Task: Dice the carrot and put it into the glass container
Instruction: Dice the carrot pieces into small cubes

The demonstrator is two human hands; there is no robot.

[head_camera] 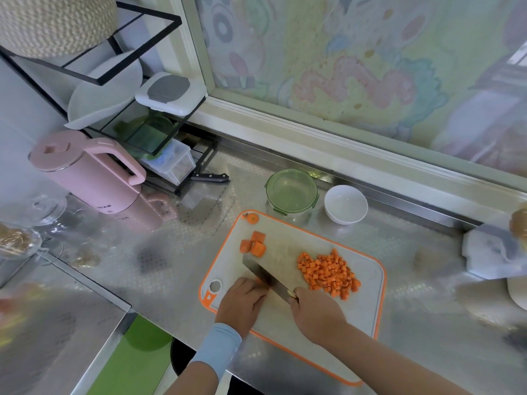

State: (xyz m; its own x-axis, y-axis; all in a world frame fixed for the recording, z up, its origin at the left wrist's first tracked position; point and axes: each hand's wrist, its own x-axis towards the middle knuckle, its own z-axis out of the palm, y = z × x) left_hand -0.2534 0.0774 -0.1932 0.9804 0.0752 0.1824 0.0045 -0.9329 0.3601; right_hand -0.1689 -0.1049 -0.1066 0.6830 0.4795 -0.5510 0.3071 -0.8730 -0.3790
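A white cutting board [368,312] with an orange rim lies on the steel counter. A heap of diced carrot [328,272] sits on its right half. Three larger carrot chunks [253,244] lie at its upper left, and a round carrot end [252,218] rests at the top corner. My right hand [316,312] grips the handle of a cleaver [265,273] whose blade points up-left. My left hand [242,302] is curled down on the board against the blade, holding a carrot piece that is mostly hidden. The glass container [291,192] with a green rim stands behind the board.
A white bowl [345,204] stands right of the container. A pink kettle [88,172] and a black wire rack [137,118] with boxes fill the back left; a black-handled knife [211,177] lies by the rack. Glassware [42,215] stands at far left. A white object [490,252] sits at right.
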